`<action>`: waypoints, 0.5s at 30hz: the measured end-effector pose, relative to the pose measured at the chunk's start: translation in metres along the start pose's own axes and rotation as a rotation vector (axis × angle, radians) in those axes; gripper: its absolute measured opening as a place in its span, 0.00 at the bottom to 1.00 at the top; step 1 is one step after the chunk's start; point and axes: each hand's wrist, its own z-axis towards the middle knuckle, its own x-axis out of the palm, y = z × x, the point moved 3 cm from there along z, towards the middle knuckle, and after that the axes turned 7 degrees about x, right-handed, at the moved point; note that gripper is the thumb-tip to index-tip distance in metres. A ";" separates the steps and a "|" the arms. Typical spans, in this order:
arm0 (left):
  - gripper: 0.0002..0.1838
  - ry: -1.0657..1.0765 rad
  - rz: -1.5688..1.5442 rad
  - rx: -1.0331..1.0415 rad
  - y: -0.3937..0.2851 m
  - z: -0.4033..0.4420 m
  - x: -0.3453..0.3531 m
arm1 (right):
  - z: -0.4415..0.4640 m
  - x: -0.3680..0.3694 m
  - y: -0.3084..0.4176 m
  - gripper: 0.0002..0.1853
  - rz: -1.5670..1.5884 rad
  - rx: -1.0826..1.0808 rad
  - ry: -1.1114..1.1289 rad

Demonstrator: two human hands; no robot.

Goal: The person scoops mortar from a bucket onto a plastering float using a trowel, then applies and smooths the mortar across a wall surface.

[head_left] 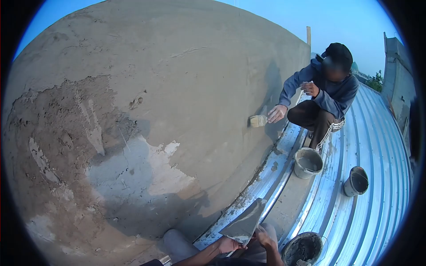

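Near the bottom of the head view, a flat board or trowel blade (245, 223) smeared with grey mortar lies over my lap. At its lower edge is my left hand (229, 245), its fingers closed by the underside. My right hand (262, 238) is closed at the right edge of the same piece; what it grips is too small to make out. Left of my hands rises the wall (199, 102), smooth grey plaster above and rough, patchy plaster at the lower left. Beside my right knee stands a bucket of mortar (303, 249).
A co-worker (326, 95) crouches at the right, one hand holding a wide brush (258, 121) against the wall. Two more buckets, one pale (308, 162) and one dark (356, 181), stand on the corrugated metal roof (377, 146). A concrete wall (398, 71) is at the far right.
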 end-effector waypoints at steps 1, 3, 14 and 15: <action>0.20 0.029 -0.004 -0.015 0.001 0.001 -0.003 | 0.021 -0.010 -0.044 0.22 -0.101 -0.097 -0.164; 0.20 0.011 0.003 0.018 -0.005 0.000 0.008 | 0.029 -0.059 -0.100 0.18 -0.234 -0.078 -0.438; 0.29 -0.273 0.098 0.119 -0.019 -0.006 0.022 | -0.103 -0.203 -0.212 0.31 -0.899 0.909 -0.568; 0.29 -0.184 0.146 0.141 -0.018 -0.008 0.028 | -0.106 -0.204 -0.220 0.32 -0.869 0.918 -0.540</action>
